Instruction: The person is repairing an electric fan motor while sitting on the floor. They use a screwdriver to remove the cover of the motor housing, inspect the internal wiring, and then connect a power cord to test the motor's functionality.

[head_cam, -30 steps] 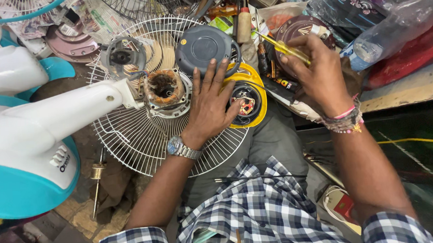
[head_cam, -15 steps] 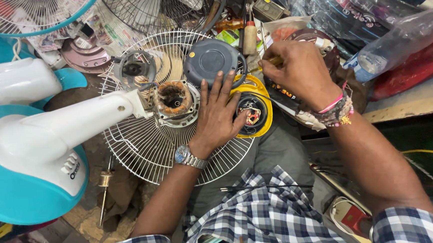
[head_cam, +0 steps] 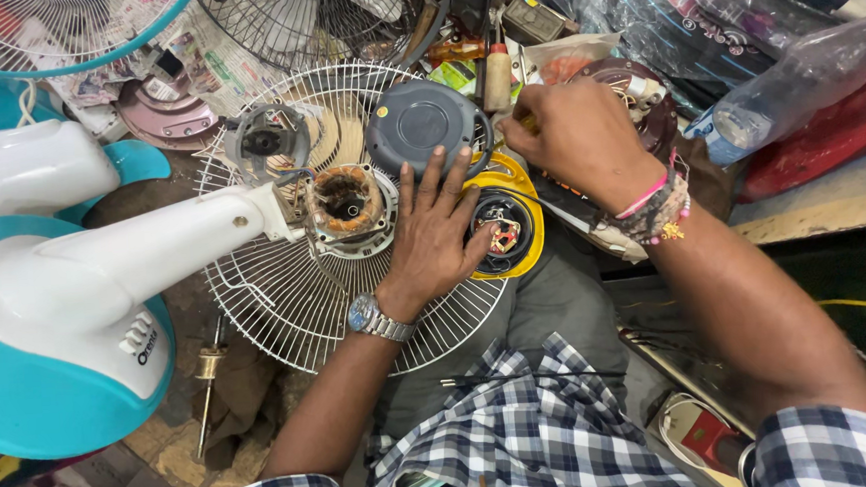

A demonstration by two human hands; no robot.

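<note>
Head view: a fan repair in progress, seen from above the worker's lap. The left hand (head_cam: 433, 238) lies flat with fingers spread on the white wire fan guard (head_cam: 287, 313), its fingertips touching the lower rim of the dark grey round motor cover (head_cam: 421, 124) and its thumb side just beside the exposed motor stator (head_cam: 347, 204), whose copper windings look browned. The stator sits at the end of the white fan neck (head_cam: 153, 256), which rises from a teal and white fan base (head_cam: 31, 388) at the guard's left edge. The right hand (head_cam: 577, 139) is closed, its grip pressed around a thin yellow-handled tool (head_cam: 521, 123); the tool is mostly hidden and may be a screwdriver. Beneath the left palm's right side rests a yellow-rimmed round part (head_cam: 507, 219) showing coloured wiring inside.

The step in hand appears to be steadying the opened motor assembly while a tool is brought in from the cluttered far edge. The next move would call for aligning the tool tip with the motor housing while the left hand keeps the guard from rocking. A clear plastic bottle (head_cam: 794, 86) lies at the far right.
</note>
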